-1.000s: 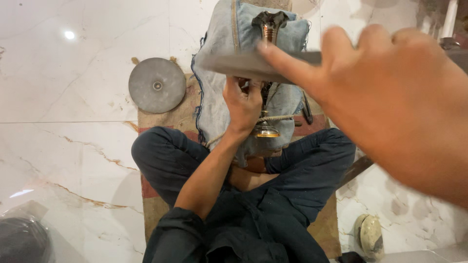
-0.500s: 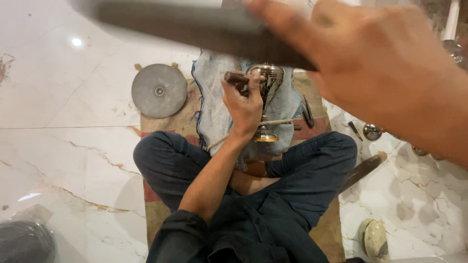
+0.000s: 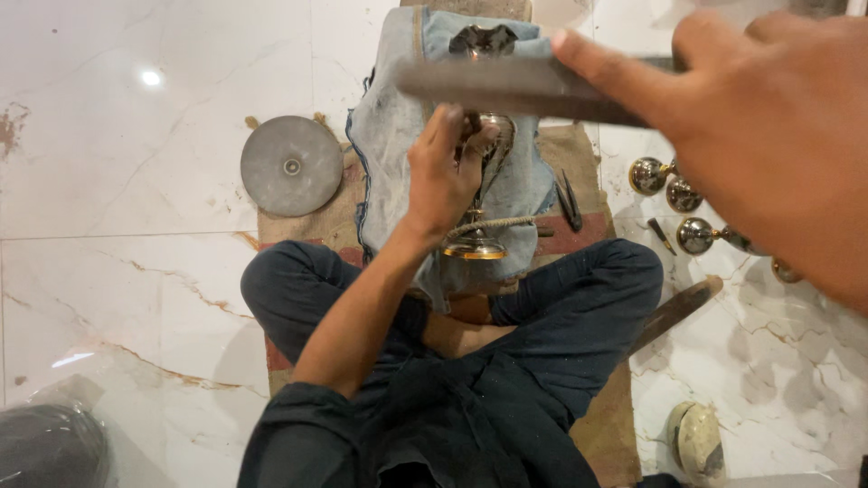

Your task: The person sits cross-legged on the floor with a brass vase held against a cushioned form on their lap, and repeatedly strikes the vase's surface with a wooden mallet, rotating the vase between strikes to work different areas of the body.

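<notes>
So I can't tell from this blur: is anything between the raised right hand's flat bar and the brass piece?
Nothing visible. The right hand holds the flat bar directly above the brass piece, which the left hand grips at its side.

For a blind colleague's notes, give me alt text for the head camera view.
Seated cross-legged on a mat, a person steadies a brass goblet on denim cloth with the left hand, while the right hand holds a flat metal file above it. A grey disc lies on the marble floor.
</notes>
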